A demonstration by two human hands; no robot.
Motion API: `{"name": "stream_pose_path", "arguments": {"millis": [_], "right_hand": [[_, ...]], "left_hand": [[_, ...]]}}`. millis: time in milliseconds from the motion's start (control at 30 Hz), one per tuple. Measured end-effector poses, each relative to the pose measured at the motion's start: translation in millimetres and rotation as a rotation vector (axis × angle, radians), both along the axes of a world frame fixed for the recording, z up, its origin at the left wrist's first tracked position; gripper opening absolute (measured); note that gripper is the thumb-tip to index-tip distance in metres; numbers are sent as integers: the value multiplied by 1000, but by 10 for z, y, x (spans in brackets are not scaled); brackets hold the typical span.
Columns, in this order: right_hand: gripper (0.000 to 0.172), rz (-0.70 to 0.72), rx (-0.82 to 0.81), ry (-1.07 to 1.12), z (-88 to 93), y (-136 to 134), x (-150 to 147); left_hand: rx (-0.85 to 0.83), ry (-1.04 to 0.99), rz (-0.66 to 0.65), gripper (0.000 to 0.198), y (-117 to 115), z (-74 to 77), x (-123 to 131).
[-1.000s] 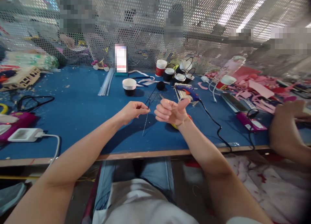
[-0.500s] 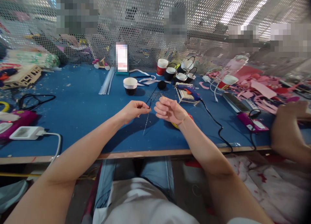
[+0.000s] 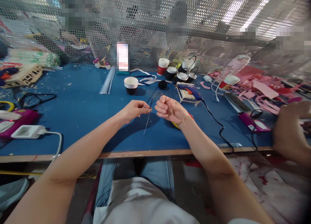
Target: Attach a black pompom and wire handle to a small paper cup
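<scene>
My left hand (image 3: 136,110) is closed in a pinch on black yarn (image 3: 151,102) above the blue table (image 3: 97,120). Beyond the hands, the yarn leads toward a black ball of yarn (image 3: 162,84). A thin, shiny dark strand (image 3: 147,123) slants down below the left fingertips. Just to the right, my right hand (image 3: 171,110) is curled, palm side up, its fingers bent inward; whatever they hold, if anything, is hidden. A red-and-yellow object (image 3: 175,124) lies partly covered under the right wrist.
A white-and-black paper cup (image 3: 131,85) stands ahead; several handled cups (image 3: 171,73) are farther back. A blue glue gun (image 3: 193,91) rests on a small wooden stick rack (image 3: 186,96). Pink scraps (image 3: 262,88) pile up at right, near another person's arm (image 3: 289,130). Perforated metal backs the table.
Both hands keep nearly the same pose and place. The view has shifted slightly; the other person's hand at right has moved a little.
</scene>
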State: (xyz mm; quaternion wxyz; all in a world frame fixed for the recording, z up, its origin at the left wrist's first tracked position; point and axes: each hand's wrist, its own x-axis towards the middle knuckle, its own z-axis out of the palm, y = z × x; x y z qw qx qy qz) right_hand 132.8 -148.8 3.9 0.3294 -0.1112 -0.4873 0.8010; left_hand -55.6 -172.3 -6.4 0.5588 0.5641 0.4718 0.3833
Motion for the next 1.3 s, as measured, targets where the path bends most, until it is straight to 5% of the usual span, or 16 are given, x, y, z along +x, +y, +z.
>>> {"name": "stream_pose_path", "arguments": {"millis": [200, 367, 633, 867, 1300], "right_hand": [[49, -110, 43, -86, -4, 4, -6], [31, -205, 57, -176, -59, 43, -30], [32, -415, 215, -392, -121, 42, -70], [21, -381, 357, -456, -176, 25, -145], [31, -496, 564, -617, -168, -3, -169]], "left_hand": [[2, -3, 9, 26, -6, 0, 6], [10, -1, 17, 24, -3, -18, 5], [-6, 15, 28, 23, -27, 33, 21], [12, 30, -15, 23, -44, 16, 50], [213, 171, -3, 24, -47, -21, 66]]}}
